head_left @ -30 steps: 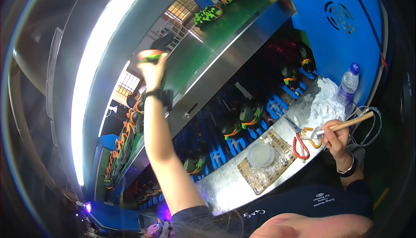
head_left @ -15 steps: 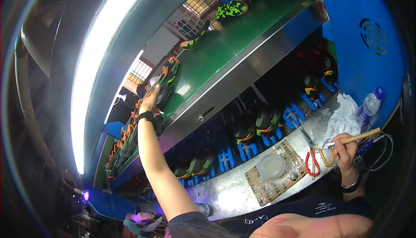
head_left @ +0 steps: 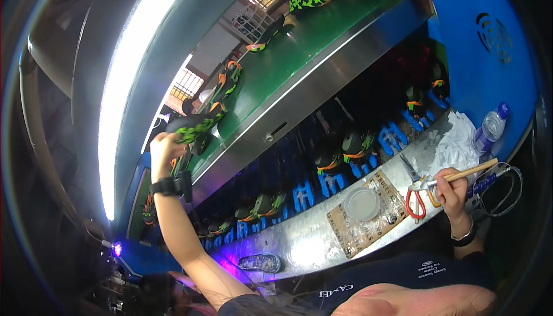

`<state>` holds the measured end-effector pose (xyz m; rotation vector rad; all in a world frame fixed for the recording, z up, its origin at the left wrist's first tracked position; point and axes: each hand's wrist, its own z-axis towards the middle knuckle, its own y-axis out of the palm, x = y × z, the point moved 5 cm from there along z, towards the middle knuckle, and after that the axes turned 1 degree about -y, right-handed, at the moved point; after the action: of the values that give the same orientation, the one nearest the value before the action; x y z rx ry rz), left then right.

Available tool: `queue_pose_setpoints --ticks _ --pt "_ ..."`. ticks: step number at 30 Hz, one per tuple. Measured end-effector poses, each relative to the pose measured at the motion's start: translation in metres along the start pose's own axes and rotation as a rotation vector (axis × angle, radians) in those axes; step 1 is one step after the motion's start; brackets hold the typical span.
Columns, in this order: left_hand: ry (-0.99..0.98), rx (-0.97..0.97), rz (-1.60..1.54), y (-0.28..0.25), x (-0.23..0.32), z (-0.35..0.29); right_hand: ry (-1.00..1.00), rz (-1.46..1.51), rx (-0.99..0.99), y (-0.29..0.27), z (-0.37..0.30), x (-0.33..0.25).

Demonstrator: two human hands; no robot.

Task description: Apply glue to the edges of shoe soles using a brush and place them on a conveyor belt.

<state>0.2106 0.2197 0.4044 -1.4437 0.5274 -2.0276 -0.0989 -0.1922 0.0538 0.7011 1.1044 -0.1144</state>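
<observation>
At the left end of the green belt (head_left: 271, 65), my left hand (head_left: 164, 149) is closed on the end of a dark shoe (head_left: 199, 129) with bright green patches. The shoe is tilted over the belt, beside other black, green and orange shoes. In my right hand (head_left: 452, 192) is a brush (head_left: 472, 170) with a wooden handle, its bristle end pointing left over the scissors (head_left: 416, 204) with red and orange handles. Left of the scissors, a round translucent bowl (head_left: 363, 204) of pale liquid sits on a piece of printed cardboard (head_left: 377, 232).
A dark shoe sole (head_left: 259, 262) lies on the metal ledge (head_left: 305, 250). White cloth (head_left: 458, 146) and a clear bottle (head_left: 491, 129) with a purple cap are at right. Below the belt, several shoes (head_left: 268, 205) rest on blue holders (head_left: 302, 196). A bright light tube (head_left: 124, 80) spans the upper left.
My left hand has moved left and down, and a green-patched shoe now shows in it. The right hand with the brush shifted slightly left. More of the shoe sole on the ledge shows.
</observation>
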Motion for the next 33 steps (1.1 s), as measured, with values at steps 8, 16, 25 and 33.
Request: queue_pose_setpoints --ticks 8,16,25,33 --pt "0.187 0.022 -0.425 0.063 -0.052 -0.033 -0.021 0.022 -0.002 0.004 -0.011 -0.007" --pt "0.200 0.403 -0.903 0.074 -0.027 -0.020 -0.050 0.002 0.007 0.012 -0.029 -0.027" --pt "0.067 -0.072 -1.071 0.092 -0.042 -0.170 -0.039 -0.221 -0.264 0.066 0.004 0.038" --pt "-0.499 -0.500 -1.488 0.208 -0.227 -0.335 0.061 -0.595 -0.483 0.121 0.007 0.099"
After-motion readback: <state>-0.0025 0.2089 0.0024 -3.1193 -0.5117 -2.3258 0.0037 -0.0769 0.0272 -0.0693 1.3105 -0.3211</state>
